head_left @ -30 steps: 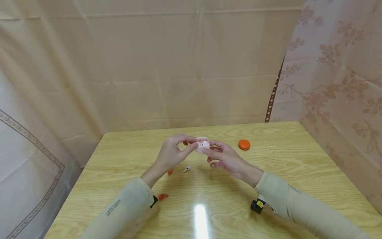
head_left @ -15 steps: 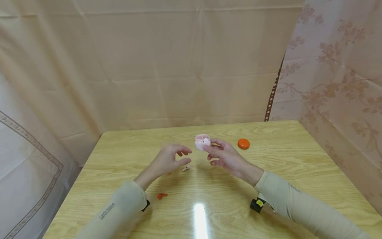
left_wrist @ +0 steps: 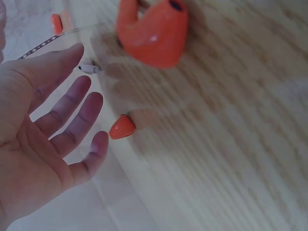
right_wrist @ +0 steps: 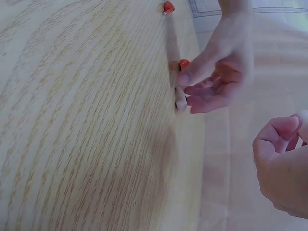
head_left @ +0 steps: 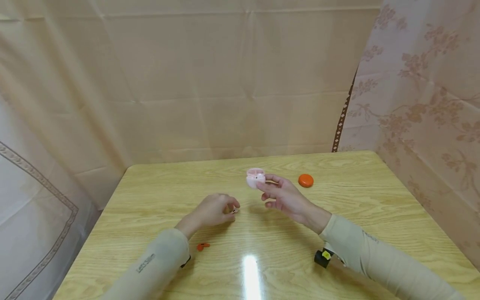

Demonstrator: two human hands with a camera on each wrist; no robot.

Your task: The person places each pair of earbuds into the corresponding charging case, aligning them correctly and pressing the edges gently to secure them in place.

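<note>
In the head view my right hand (head_left: 283,198) holds a pink earbud case (head_left: 253,182) above the table, its lid up. An earbud (head_left: 259,176) sits in the case's right side. My left hand (head_left: 209,211) is down at the table, thumb and index finger on either side of a loose pale pink earbud (head_left: 235,211). The left wrist view shows that earbud (left_wrist: 89,67) just beyond the spread fingertips. From the right wrist view, the left thumb and fingers are right at the earbud (right_wrist: 181,100), with a gap between them.
An orange earbud (head_left: 203,246) lies near the left forearm. A second orange earbud (left_wrist: 123,126), hidden behind the left hand in the head view, lies beyond it. A round orange case (head_left: 306,180) rests on the wooden table (head_left: 356,200) at right. Curtains hang behind.
My left hand has let go of the open case, drawn back and come down to the loose pale pink earbud. My right hand still holds the case in nearly the same spot.
</note>
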